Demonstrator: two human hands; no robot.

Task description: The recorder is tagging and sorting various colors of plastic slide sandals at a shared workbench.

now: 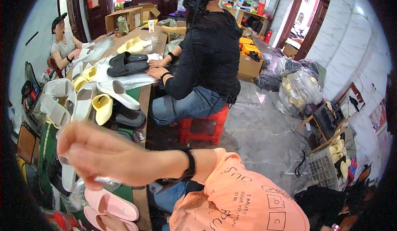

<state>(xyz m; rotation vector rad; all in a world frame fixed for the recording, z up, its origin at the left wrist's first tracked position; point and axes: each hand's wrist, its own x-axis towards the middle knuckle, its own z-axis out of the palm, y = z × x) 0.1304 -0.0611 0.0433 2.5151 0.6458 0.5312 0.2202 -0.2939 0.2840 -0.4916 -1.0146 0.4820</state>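
Note:
My right arm, in an orange printed sleeve with a black wristband, reaches across to the left. My right hand [97, 154] hovers above the table, blurred, its fingers loosely bent and apart, with nothing visible in them. At the lower edge my left hand [113, 222] is on the nearer slipper of a pair of pink slippers [111, 204]; its fingers are partly hidden in the slipper's opening. Just beyond my right hand lie grey slippers [84, 100], a yellow slipper [102, 107] and black slippers [128, 117]. A white slipper [68, 175] shows partly behind my right hand.
A co-worker in black sits on a red stool [202, 127], hands at black slippers [128, 63]. Another person sits at the table's far left. Yellow slippers [132, 45] and a green bottle [123, 25] stand farther back. Bagged goods [300, 88] and a grey crate [324, 169] are at right.

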